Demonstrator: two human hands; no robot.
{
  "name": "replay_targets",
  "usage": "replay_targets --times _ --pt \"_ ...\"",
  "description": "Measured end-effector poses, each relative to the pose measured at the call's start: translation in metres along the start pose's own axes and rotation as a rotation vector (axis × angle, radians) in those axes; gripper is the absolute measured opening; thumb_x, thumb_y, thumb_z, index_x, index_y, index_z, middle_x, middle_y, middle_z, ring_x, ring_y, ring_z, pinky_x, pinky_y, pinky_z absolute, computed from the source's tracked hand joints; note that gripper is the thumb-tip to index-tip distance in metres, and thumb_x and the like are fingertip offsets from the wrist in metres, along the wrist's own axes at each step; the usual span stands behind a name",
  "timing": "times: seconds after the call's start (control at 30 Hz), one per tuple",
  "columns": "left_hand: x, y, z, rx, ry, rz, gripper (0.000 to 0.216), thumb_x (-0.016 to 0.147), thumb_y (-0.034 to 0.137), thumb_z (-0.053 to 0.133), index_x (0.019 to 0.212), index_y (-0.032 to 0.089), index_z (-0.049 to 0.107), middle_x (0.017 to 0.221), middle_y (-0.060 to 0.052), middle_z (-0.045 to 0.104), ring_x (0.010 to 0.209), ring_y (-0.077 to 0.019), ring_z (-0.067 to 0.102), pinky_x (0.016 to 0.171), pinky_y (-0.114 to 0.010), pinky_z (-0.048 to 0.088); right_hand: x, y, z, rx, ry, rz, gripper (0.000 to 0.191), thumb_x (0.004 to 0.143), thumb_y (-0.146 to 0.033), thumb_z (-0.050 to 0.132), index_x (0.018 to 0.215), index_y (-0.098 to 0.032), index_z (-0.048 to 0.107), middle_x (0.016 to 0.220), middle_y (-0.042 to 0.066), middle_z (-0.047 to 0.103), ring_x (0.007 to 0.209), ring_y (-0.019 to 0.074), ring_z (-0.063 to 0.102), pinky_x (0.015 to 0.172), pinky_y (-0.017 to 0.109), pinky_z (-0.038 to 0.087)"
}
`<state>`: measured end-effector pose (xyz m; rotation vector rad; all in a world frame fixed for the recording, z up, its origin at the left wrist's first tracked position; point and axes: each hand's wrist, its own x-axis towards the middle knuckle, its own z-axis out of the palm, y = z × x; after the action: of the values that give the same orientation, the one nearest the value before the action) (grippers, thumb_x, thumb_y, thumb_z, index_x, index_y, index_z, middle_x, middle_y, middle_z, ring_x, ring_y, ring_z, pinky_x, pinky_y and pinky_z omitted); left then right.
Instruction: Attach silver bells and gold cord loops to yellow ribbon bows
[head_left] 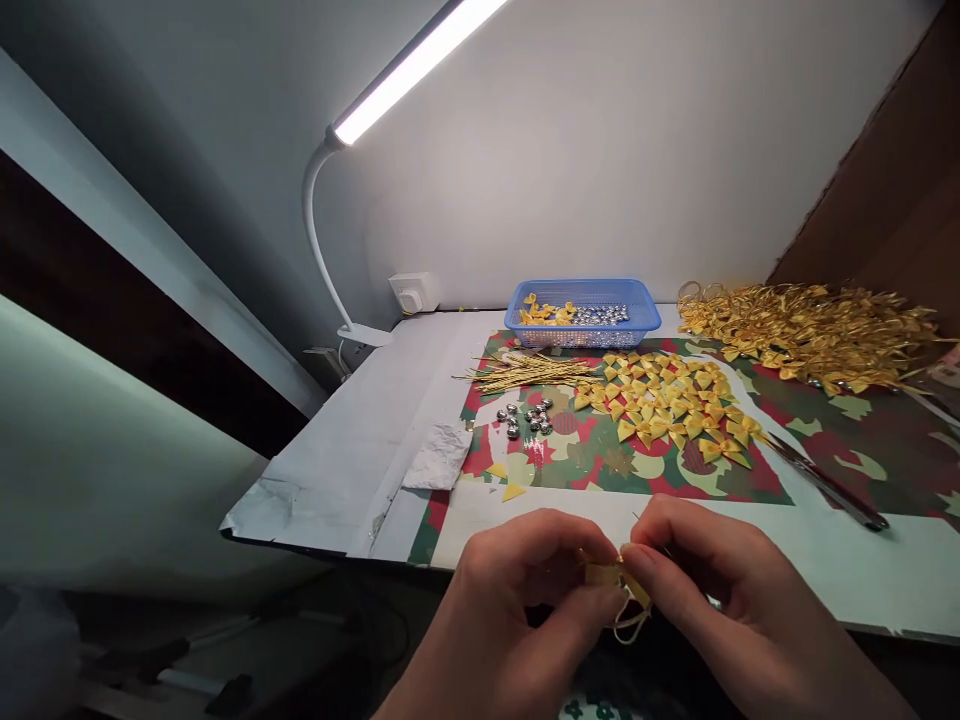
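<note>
Just past the table's front edge, my left hand pinches a small yellow ribbon bow between thumb and forefinger. My right hand is closed at the bow's right side, thumb and forefinger pressed together on it. Beneath the fingertips dangles a pale yellow cord loop. A thin strand end sticks up beside the right forefinger; its kind is too small to tell. Fingers hide much of the bow. Many yellow bows lie spread on the patterned sheet, near several silver bells and a bundle of gold twist ties.
A blue basket with bows and bells stands by the wall. To its right is a heap of gold-corded bows. Slim metal tweezers lie at right, crumpled white paper at left. A lit lamp hangs above.
</note>
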<state>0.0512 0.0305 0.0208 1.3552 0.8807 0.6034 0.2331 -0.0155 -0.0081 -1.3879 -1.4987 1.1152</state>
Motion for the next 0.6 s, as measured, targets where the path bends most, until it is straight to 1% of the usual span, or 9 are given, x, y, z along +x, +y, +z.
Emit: replay_targets --times 0.07,0.1,0.23,0.33,0.4,0.47,0.53,0.6 --pt "0.000 0.001 0.002 -0.048 0.035 -0.040 0.008 0.083 0.024 0.073 0.082 0.016 0.072 0.076 -0.002 0.068 0.073 -0.0156 0.061 0.069 -0.025 0.051 0.000 -0.002 -0.002 0.081 -0.053 0.051 0.037 0.099 -0.047 0.045 0.075 -0.020 0.055 0.064 -0.003 0.043 0.059 0.0119 0.038 0.051 0.023 0.030" --pt "0.001 0.003 0.002 -0.089 0.030 -0.066 0.007 0.082 0.022 0.074 0.080 0.016 0.073 0.076 -0.002 0.068 0.073 -0.0149 0.061 0.070 -0.024 0.051 0.001 -0.003 -0.002 0.148 -0.086 0.077 0.039 0.098 -0.049 0.047 0.074 -0.020 0.054 0.063 -0.004 0.041 0.058 0.0113 0.036 0.051 0.023 0.029" --pt "0.002 0.005 -0.003 -0.267 -0.066 -0.147 0.004 0.081 0.018 0.077 0.081 0.015 0.075 0.071 0.000 0.068 0.069 -0.0105 0.061 0.067 -0.019 0.050 0.004 -0.008 -0.003 0.477 -0.172 0.230 0.042 0.090 -0.055 0.061 0.073 -0.017 0.055 0.061 -0.006 0.038 0.055 0.0075 0.026 0.047 0.022 0.019" --pt "0.005 0.003 -0.007 -0.335 -0.120 -0.155 0.005 0.081 0.019 0.079 0.081 0.015 0.076 0.068 0.001 0.067 0.065 -0.0085 0.060 0.065 -0.017 0.049 0.006 -0.008 -0.001 0.622 -0.222 0.303 0.043 0.084 -0.054 0.070 0.072 -0.016 0.055 0.060 -0.007 0.036 0.052 0.0055 0.024 0.046 0.020 0.016" --pt "0.006 0.001 -0.009 -0.353 -0.127 -0.159 0.007 0.081 0.020 0.079 0.081 0.014 0.076 0.066 0.000 0.068 0.064 -0.0083 0.060 0.065 -0.017 0.050 0.007 -0.005 0.000 0.653 -0.236 0.308 0.042 0.085 -0.053 0.071 0.072 -0.016 0.054 0.060 -0.008 0.035 0.052 0.0048 0.022 0.046 0.019 0.017" --pt "0.007 -0.001 -0.011 -0.350 -0.109 -0.163 0.007 0.080 0.021 0.080 0.080 0.014 0.077 0.066 -0.001 0.071 0.064 -0.0087 0.062 0.064 -0.017 0.050 0.008 0.000 0.000 0.630 -0.223 0.279 0.042 0.087 -0.054 0.067 0.074 -0.016 0.056 0.061 -0.007 0.036 0.053 0.0050 0.025 0.047 0.018 0.019" --pt "0.007 -0.002 -0.012 -0.328 -0.089 -0.164 0.006 0.080 0.020 0.080 0.080 0.015 0.077 0.067 -0.001 0.072 0.064 -0.0092 0.064 0.064 -0.017 0.051 0.008 0.006 -0.001 0.585 -0.214 0.203 0.041 0.091 -0.055 0.062 0.082 -0.016 0.060 0.067 -0.005 0.044 0.059 0.0067 0.037 0.053 0.018 0.029" --pt "0.007 -0.003 -0.014 -0.308 -0.069 -0.151 0.004 0.081 0.019 0.079 0.081 0.015 0.077 0.067 -0.001 0.073 0.064 -0.0092 0.065 0.064 -0.017 0.052 0.008 0.010 -0.001 0.557 -0.252 0.123 0.040 0.092 -0.056 0.060 0.089 -0.016 0.062 0.076 -0.001 0.053 0.071 0.0108 0.047 0.064 0.021 0.036"
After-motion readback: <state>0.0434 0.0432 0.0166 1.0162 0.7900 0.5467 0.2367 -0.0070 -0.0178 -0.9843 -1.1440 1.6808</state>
